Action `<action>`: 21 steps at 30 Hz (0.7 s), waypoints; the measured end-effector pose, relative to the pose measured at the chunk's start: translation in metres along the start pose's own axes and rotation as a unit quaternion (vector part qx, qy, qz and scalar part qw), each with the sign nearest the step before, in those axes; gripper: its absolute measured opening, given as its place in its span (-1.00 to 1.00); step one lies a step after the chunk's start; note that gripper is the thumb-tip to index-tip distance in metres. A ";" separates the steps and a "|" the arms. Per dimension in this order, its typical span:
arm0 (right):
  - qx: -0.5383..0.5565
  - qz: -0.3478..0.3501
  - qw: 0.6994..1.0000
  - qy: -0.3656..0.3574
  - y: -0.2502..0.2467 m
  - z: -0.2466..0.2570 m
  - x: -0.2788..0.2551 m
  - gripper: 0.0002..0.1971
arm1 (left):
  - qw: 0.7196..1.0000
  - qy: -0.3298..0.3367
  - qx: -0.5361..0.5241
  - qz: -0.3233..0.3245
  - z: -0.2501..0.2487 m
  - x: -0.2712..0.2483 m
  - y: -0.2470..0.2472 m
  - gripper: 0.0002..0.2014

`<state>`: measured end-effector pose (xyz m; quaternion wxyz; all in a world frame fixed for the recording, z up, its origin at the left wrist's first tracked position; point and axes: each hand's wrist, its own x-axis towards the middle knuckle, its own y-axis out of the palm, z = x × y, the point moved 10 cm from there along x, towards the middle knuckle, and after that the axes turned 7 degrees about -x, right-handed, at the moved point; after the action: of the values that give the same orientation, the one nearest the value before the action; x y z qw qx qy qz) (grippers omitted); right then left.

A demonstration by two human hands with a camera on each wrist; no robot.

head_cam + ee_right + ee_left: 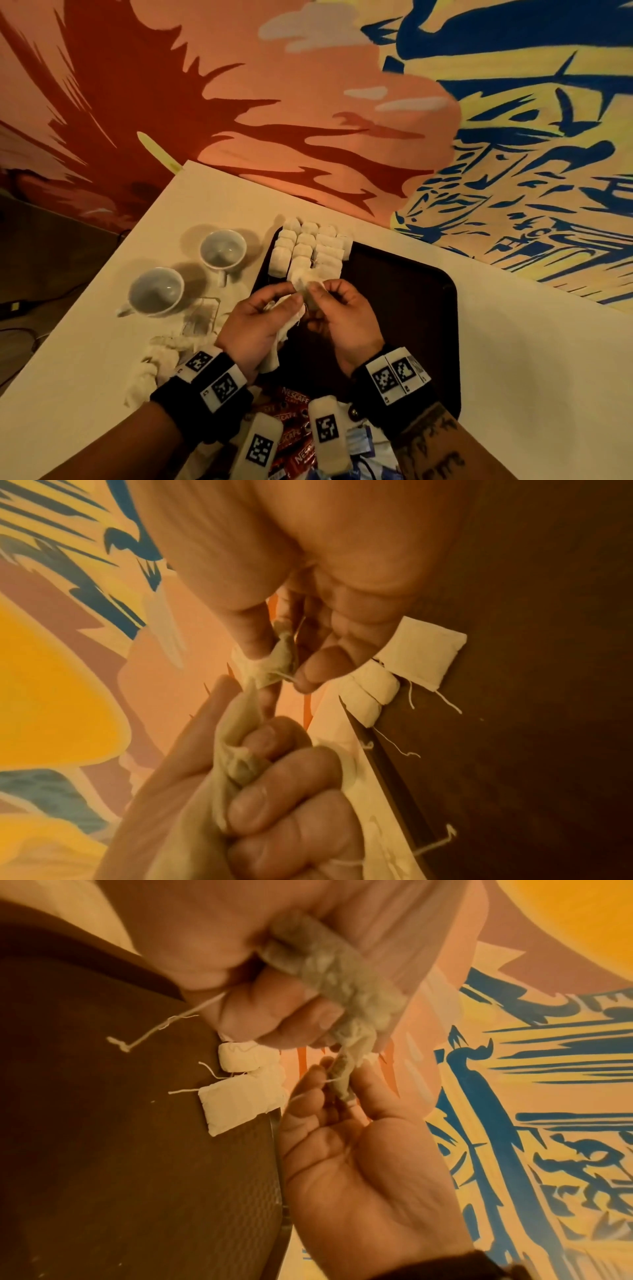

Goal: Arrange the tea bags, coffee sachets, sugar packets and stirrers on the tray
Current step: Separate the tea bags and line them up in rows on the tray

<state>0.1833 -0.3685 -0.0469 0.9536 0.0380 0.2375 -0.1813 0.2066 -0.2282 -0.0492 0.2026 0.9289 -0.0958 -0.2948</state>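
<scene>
A dark tray (411, 291) lies on the white table, with rows of white tea bags (308, 250) laid at its far left corner. Above the tray's left side my left hand (294, 299) grips a bunch of tea bags (286, 327). My right hand (320, 291) pinches the top tea bag (306, 288) of that bunch between thumb and forefinger. In the left wrist view the bunch (329, 969) runs from my fist down to the right hand (342, 1085). The right wrist view shows the pinched tea bag (274, 664) and the laid tea bags (421, 656) with loose strings.
Two white cups (224, 251) (156, 291) stand left of the tray. A pile of loose tea bags (157, 359) lies at the near left. Red Nescafe sachets (294, 431) and blue packets (359, 442) lie near my wrists. A painted wall runs behind the table.
</scene>
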 end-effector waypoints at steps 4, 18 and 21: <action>-0.030 0.041 0.999 -0.006 0.010 -0.006 -0.009 -0.90 | 0.999 0.020 0.015 -0.047 -0.004 -0.002 -0.008 -0.90; -0.314 0.100 0.929 -0.170 0.028 0.015 0.003 -0.89 | 0.957 0.036 0.287 -0.017 -0.016 0.001 -0.043 -0.92; -0.363 0.067 0.917 -0.150 0.024 0.016 0.023 -0.95 | 0.975 0.018 0.209 -0.072 -0.015 0.011 -0.071 -0.91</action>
<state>0.2181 -0.3564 -0.0442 0.9362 -0.3227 0.1379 -0.0220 0.2281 -0.1633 -0.0743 -0.0156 0.9604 -0.0847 -0.2649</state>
